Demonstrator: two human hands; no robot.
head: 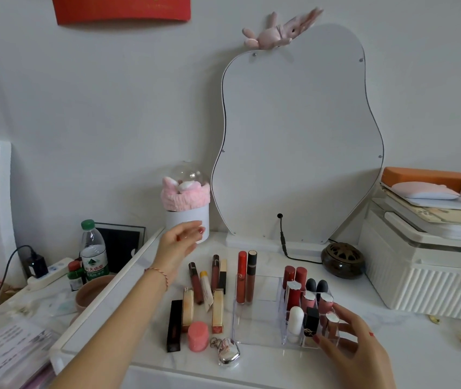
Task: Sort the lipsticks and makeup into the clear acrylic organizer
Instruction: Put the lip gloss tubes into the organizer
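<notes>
The clear acrylic organizer (254,329) stands at the table's front middle. Two tall lip glosses (246,276) lean in its open left section. Several lipsticks (298,293) stand in the small slots on its right side. My right hand (352,343) grips the organizer's front right corner, thumb on the front wall and fingers round the side, beside a silver-topped lipstick (332,318). Loose lipsticks and glosses (209,287), a black tube (174,325) and a pink jar (197,336) lie left of the organizer. My left hand (180,244) hovers above them, fingers relaxed, holding nothing.
A wavy mirror (296,141) leans on the wall behind. A white cylinder with a pink headband (187,211) stands just beyond my left hand. A dark round burner (343,259) and a white storage box (426,268) are at the right. A silver heart charm (227,352) lies near the front edge.
</notes>
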